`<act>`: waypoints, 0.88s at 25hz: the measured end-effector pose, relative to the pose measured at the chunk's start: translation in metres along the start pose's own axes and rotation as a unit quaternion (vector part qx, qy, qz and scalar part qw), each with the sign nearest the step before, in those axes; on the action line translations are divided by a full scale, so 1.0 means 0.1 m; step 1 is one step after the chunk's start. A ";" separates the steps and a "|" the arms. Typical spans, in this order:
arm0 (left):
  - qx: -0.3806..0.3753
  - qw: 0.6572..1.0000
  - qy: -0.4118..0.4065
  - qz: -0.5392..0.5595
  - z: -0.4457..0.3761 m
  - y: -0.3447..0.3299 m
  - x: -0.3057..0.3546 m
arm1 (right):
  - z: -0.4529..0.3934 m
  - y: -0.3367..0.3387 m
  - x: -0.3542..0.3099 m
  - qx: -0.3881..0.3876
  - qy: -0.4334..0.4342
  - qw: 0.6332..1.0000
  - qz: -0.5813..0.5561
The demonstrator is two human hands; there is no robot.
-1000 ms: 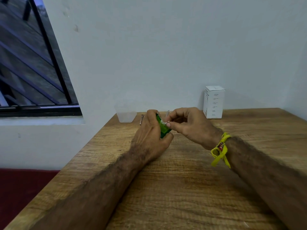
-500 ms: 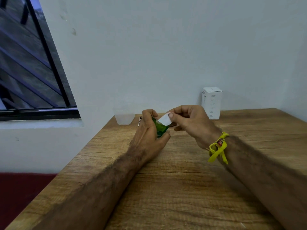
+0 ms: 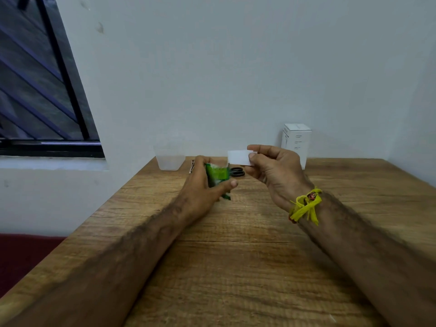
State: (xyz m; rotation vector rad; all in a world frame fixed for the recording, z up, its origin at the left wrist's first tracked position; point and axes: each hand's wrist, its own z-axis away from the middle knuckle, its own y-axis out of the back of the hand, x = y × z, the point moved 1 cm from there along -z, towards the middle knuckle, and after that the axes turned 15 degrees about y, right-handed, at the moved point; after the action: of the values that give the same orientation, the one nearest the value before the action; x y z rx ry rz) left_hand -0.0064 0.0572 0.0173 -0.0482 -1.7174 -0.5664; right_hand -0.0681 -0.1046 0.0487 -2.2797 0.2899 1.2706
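My left hand (image 3: 203, 187) grips a small green packet (image 3: 217, 174) just above the wooden table (image 3: 236, 267), thumb across its front, its top edge open. My right hand (image 3: 271, 168) pinches a small white rectangular sachet (image 3: 238, 157) between thumb and forefinger, held up to the right of the packet and apart from it. A yellow thread band is tied round my right wrist.
A clear plastic cup (image 3: 169, 159) stands at the table's far left edge by the wall. A thin metal item (image 3: 192, 166) lies beside it. Black scissors (image 3: 237, 172) lie behind the packet. A white carton (image 3: 296, 143) stands against the wall at the right.
My right hand has drawn the white sachet out of the green packet and lifted it up and to the right. The left hand keeps its grip on the packet.
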 end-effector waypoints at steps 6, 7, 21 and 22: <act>0.015 0.997 -0.025 0.070 -0.05 0.04 -0.03 | 0.05 -0.01 0.09 -0.002 0.030 0.999 0.011; 0.019 0.997 -0.030 0.073 -0.05 0.04 -0.02 | 0.04 0.00 0.09 0.006 0.039 0.999 0.008; 0.059 0.990 0.066 0.107 -0.02 0.08 -0.08 | -0.02 0.06 0.24 0.032 0.123 0.973 0.191; 0.067 0.989 0.078 0.102 -0.02 0.08 -0.08 | -0.01 0.05 0.23 0.021 0.127 0.975 0.182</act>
State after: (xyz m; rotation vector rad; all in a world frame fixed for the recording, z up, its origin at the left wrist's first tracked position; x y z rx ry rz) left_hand 0.0002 0.0656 0.0123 -0.0811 -1.5716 -0.2937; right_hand -0.0572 -0.1074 0.0281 -2.4259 0.8511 1.1200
